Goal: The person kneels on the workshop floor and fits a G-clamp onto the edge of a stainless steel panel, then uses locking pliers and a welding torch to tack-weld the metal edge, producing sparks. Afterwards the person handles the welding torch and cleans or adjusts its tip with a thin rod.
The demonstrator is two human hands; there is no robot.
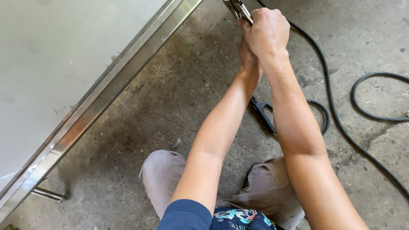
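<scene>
Hands, two, left hand (249,57) and right hand (267,32), close together around one metal locking plier (238,9).

A large pale metal panel (51,59) fills the upper left, edged by a shiny steel frame rail (115,81) that runs diagonally from the top centre down to the lower left, with a short steel tube (49,195) sticking out beneath its low end. The stained, cracked concrete floor (170,106) carries a black cable (336,115) that snakes from the top down to the right edge, and a second one (362,106) loops at the right. Near the middle a dark clamp-like tool (264,113) lies on the floor.
</scene>
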